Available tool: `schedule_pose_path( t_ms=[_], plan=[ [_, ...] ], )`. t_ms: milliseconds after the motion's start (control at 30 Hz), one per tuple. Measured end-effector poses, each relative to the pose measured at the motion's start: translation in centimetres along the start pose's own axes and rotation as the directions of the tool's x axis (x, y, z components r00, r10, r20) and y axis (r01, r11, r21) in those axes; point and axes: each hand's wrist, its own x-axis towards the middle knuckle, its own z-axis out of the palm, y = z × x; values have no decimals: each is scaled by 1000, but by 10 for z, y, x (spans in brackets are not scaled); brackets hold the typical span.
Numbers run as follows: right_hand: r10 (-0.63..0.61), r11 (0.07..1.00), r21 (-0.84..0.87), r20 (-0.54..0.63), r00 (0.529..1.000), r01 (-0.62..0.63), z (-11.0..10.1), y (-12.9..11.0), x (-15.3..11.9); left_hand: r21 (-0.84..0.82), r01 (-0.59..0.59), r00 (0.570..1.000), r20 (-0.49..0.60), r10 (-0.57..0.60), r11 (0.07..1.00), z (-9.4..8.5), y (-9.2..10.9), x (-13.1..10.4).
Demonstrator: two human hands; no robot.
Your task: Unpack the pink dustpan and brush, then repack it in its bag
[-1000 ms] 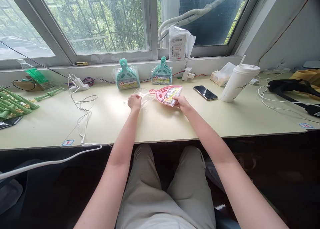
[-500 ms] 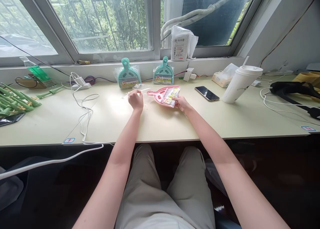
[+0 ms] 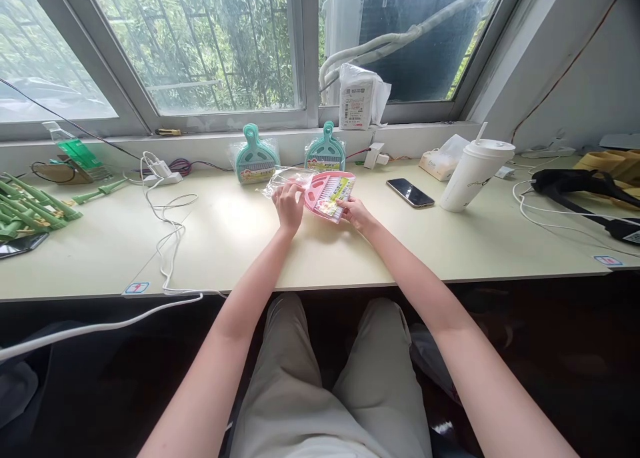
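"In the head view, where was the pink dustpan (image 3: 314, 201)?"

"Between the person's hands, over the middle of the table (image 3: 225, 245), its handle towards the left. I couldn't tell if it touched the tabletop."

"And the right hand (image 3: 357, 214)?"

"Clamped on the dustpan's right edge, thumb at the printed label (image 3: 341, 195)."

"The left hand (image 3: 289, 207)?"

"Its fingers were bent over the handle's end, against the clear wrapper (image 3: 287, 176). Whether they gripped either one, I couldn't tell."

"What stood behind?"

"Two wrapped teal dustpans, one left (image 3: 257, 161), one right (image 3: 325, 157). A phone (image 3: 411, 193) lay to the right, near a white cup (image 3: 475, 177)."
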Motion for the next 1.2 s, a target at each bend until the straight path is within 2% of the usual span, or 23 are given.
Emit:
schedule_pose_path(
  t_ms=[200,267,333,367,433,500,533,567,633,700,767,900,1033,1200],
  plan=[
    [-85,995,48,43,995,83,3,5,0,-109,-71,997,36,75,992,0,8,-4],
    [-109,993,63,68,992,105,4,6,0,-148,-62,998,-6,62,987,-2,15,-7],
    [-139,988,82,88,986,132,4,6,0,-170,19,990,-136,-42,985,-4,21,-10],
    [-153,985,90,90,984,145,4,6,-1,-181,89,967,-218,-129,979,-6,23,-9],
    [-176,981,96,81,981,168,3,4,-1,-223,265,880,-341,-330,938,-9,22,-5],
    [-197,977,95,65,978,190,2,3,-2,-306,418,790,-342,-508,855,-10,15,4],
    [-209,975,97,64,976,202,2,2,-2,-368,462,769,-288,-571,807,-10,11,9],
    [-221,972,101,69,973,214,2,2,-2,-447,474,773,-203,-602,759,-9,6,14],
    [-244,966,112,88,966,234,1,1,-2,-621,417,846,0,-533,663,-7,-2,20],
    [-253,964,110,106,962,242,1,0,-3,-749,340,921,142,-363,570,-4,-3,21],
    [-246,967,96,116,962,236,2,-1,-5,-801,307,949,215,-232,514,-2,0,18],
    [-231,971,84,123,965,222,5,-2,-7,-825,336,941,315,-124,455,-1,5,11],
    [-243,967,110,108,964,231,5,-3,-8,-849,366,921,388,-21,381,5,1,9],
    [-272,958,102,36,962,267,3,-6,-5,-812,444,835,528,152,378,12,4,4]
  ],
)
